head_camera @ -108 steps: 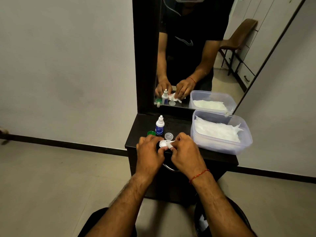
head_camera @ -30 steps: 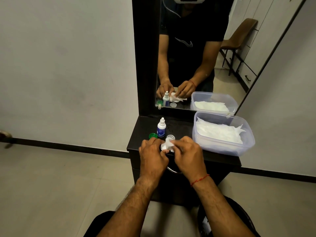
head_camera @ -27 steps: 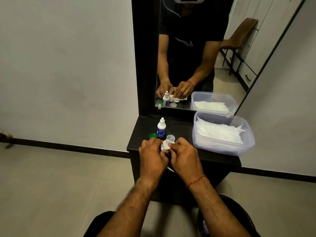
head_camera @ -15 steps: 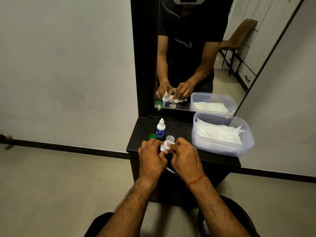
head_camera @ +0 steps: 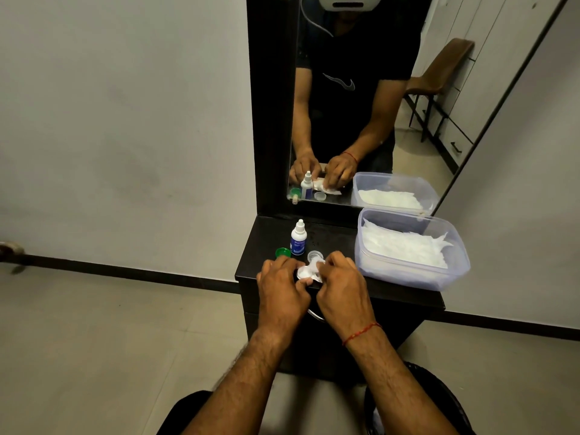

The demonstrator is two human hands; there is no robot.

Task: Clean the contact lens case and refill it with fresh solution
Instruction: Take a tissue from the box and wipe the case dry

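Observation:
Over the front edge of the dark dresser top point(head_camera: 332, 237), my left hand point(head_camera: 282, 290) pinches the white contact lens case point(head_camera: 303, 272). My right hand point(head_camera: 340, 288) presses a white tissue point(head_camera: 315, 267) against the case. Most of the case is hidden by fingers and tissue. A small white solution bottle point(head_camera: 298, 238) with a blue label stands upright just behind my hands. A green cap point(head_camera: 282, 252) lies to its left and a clear cap point(head_camera: 315, 255) to its right, both apart from the case.
A clear plastic tub point(head_camera: 411, 268) holding white tissues fills the right side of the dresser top. A tall mirror point(head_camera: 361, 105) stands at the back. A dark waste bin point(head_camera: 439, 409) sits on the floor at lower right. A drawer handle point(head_camera: 314, 313) shows under my hands.
Both hands have stayed at the front edge, rubbing the tissue on the case. The tissue has shifted slightly between my fingers, and more of the case shows at its left.

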